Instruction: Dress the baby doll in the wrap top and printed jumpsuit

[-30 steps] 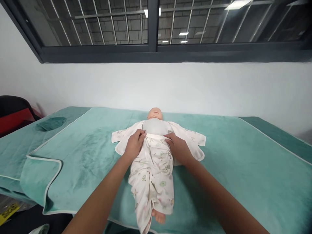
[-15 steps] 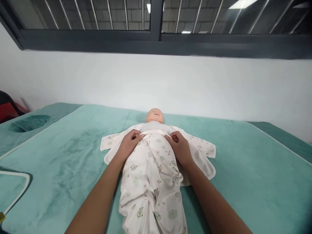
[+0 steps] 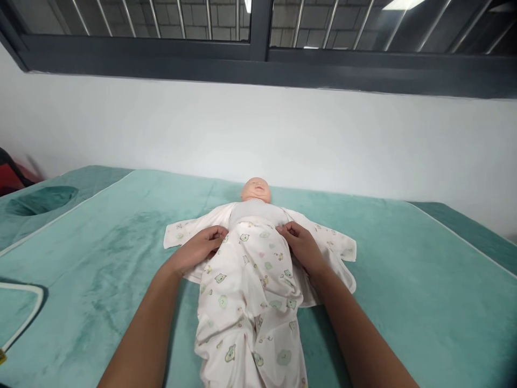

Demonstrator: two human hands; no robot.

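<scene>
A baby doll [image 3: 256, 189] lies on its back on a teal towel [image 3: 100, 253], head towards the wall. It wears white printed trousers [image 3: 252, 302] pulled up to its belly, over an open white printed top [image 3: 335, 248] spread out flat to both sides. My left hand [image 3: 197, 249] is closed on the trousers' waistband at the doll's left-hand side in view. My right hand [image 3: 302, 245] pinches the waistband on the other side. The doll's grey torso [image 3: 258, 213] shows above the waistband.
The towel covers a teal padded table [image 3: 464, 226] with a face hole [image 3: 40, 198] at the far left. A white wall and a dark-framed window [image 3: 258, 48] stand behind. Something red and black [image 3: 10, 175] sits at the left edge.
Both hands have slid slightly down and outward along the waistband, the left one more. The view has come closer and lower than a second ago, so the doll's feet are out of frame.
</scene>
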